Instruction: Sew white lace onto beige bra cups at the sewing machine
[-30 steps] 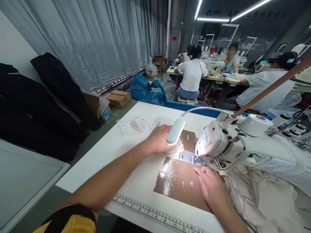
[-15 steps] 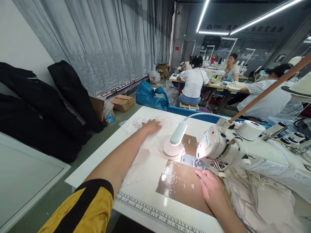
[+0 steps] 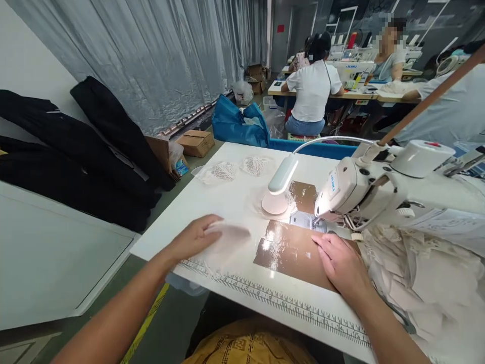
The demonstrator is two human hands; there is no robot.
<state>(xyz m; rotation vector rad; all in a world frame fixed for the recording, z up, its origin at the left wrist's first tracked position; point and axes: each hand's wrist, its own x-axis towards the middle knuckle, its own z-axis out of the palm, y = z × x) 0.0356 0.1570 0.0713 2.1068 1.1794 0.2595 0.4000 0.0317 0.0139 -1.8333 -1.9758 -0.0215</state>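
Observation:
My left hand (image 3: 195,237) rests near the front left of the white sewing table (image 3: 235,197), fingers closed on a pale fabric piece (image 3: 229,237) that lies flat on the top. My right hand (image 3: 341,260) lies open and flat on the brown taped patch (image 3: 291,250) just in front of the needle of the white sewing machine (image 3: 382,194). A small white lamp (image 3: 282,177) on a gooseneck hangs over a round pale piece (image 3: 275,205) beside the needle. Cream fabric (image 3: 424,273) is heaped under the machine at the right.
Two lace pieces (image 3: 223,172) lie at the table's far left. A printed ruler (image 3: 288,303) runs along the front edge. Black bundles (image 3: 76,146), cardboard boxes (image 3: 195,142) and a blue bag (image 3: 238,126) sit on the floor left. Other people (image 3: 312,88) sit at machines behind.
My left hand has come back from the lace pieces at the far left to the front of the table, bringing a pale fabric piece. My right hand stayed on the brown patch.

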